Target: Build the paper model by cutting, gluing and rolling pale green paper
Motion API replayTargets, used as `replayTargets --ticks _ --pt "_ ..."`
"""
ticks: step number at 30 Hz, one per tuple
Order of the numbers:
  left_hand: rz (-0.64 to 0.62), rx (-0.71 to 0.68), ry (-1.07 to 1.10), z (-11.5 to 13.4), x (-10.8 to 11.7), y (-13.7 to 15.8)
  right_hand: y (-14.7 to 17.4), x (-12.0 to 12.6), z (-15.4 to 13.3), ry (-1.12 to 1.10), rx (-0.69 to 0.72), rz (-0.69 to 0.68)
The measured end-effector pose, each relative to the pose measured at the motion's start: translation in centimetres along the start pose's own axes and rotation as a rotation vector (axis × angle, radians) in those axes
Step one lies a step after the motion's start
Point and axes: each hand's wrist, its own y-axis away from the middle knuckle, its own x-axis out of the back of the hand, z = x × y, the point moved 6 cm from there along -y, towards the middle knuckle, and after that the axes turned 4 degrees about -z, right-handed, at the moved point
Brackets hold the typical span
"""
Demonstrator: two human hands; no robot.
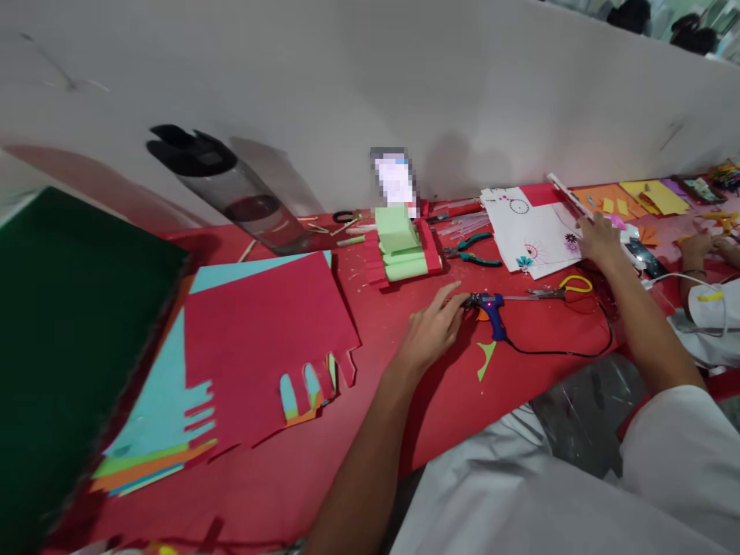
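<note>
My left hand (431, 327) reaches over the red table with its fingers stretched out. Its fingertips are at the dark front end of a blue hot glue gun (492, 314), whose small light glows; whether they touch it I cannot tell. A clear glue stick (519, 297) runs out from the gun's back toward yellow-handled scissors (570, 288). At the right, my right hand (600, 240) is closed at the lower end of a thin white strip (570, 196). Under and beside it lies white paper with drawn flowers (520, 223). A green paper scrap (486, 360) rests below the gun.
A red and green paper piece (405, 258) stands before a blurred phone (396, 181). Teal pliers (477, 250) lie nearby. Coloured sheets (266, 331), a bottle (231, 189) and a dark green board (75, 347) fill the left. Another person's hand (697, 250) is at far right.
</note>
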Motion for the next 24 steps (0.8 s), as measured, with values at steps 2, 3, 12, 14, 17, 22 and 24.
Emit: replayTargets --ticks 2,3,12,14,17,22,24 --pt "-0.003 -0.012 0.006 0.1 -0.3 -0.1 1.1 1.0 -2.4 -0.062 0.016 0.094" --pt "-0.001 -0.013 0.01 0.1 -0.4 -0.2 1.9 1.6 -4.3 -0.131 0.082 0.14" --pt "-0.045 0.044 0.012 -0.9 -1.1 -0.4 6.2 0.0 -20.9 -0.629 0.71 -0.146" --pt "-0.056 0.02 0.019 -0.6 -1.5 -0.4 5.9 -0.6 -21.9 -0.645 0.736 -0.14" --pt "-0.066 0.01 0.024 -0.3 -1.7 -0.4 5.8 -1.1 -21.8 -0.681 0.718 -0.131" --pt "-0.088 0.076 0.003 -0.8 -1.3 0.5 7.8 -0.4 -21.3 -0.568 0.733 -0.135" --pt "-0.101 0.099 -0.013 -1.1 -1.3 1.1 8.9 -0.3 -21.7 -0.462 0.751 -0.185"
